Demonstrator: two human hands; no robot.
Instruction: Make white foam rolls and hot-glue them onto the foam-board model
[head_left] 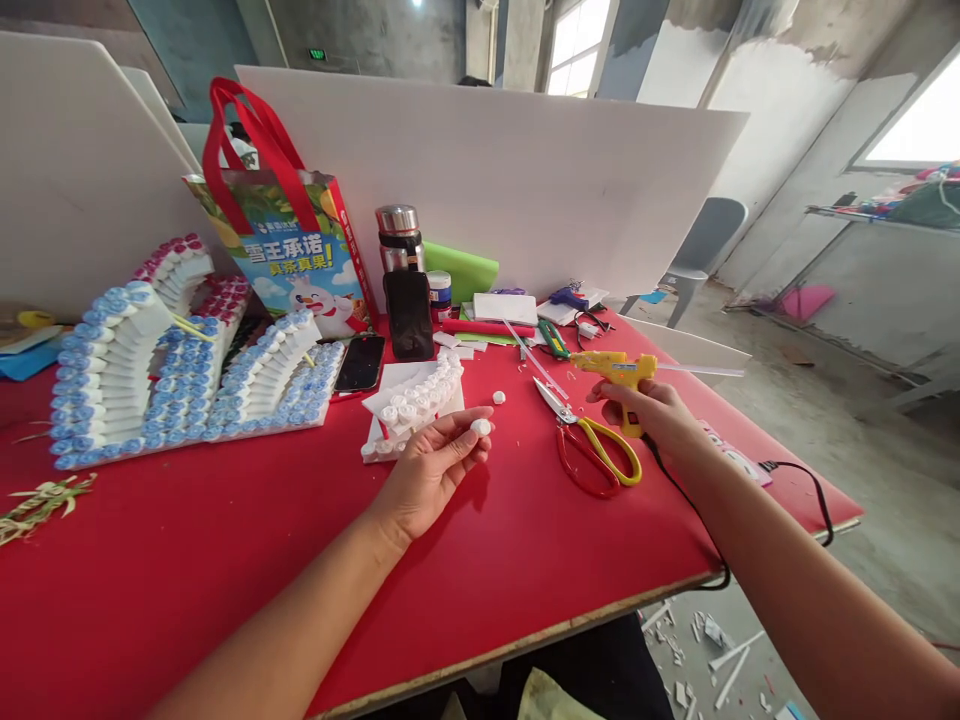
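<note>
Pinching a small white piece (pixel 481 427) between thumb and fingertips, the left hand (pixel 435 465) hangs over the middle of the red tabletop (pixel 525 560). The piece sits at the very end of that grip, at the tips of the thumb and forefinger, with most of its pale face uncovered. Beyond it, just past the fingers and apart from them, a loose white disc (pixel 499 398) lies on the red surface. A white stepped model (pixel 421 398), edged with rows of similar little pieces, stands close behind the left hand, partly hidden by it.

The right hand (pixel 651 408) is wrapped around the handle of a yellow glue gun (pixel 613 366); the handle lies inside the curled fingers, while the barrel projects to the left above them. The nozzle points toward the left hand's side but stays well apart from the white piece. A clear glue stick (pixel 701 370) juts from the gun's rear. Between the hands, nearer the right one, scissors (pixel 628 470) with one red and one yellow handle lie on the table, their blades slightly parted.
</note>
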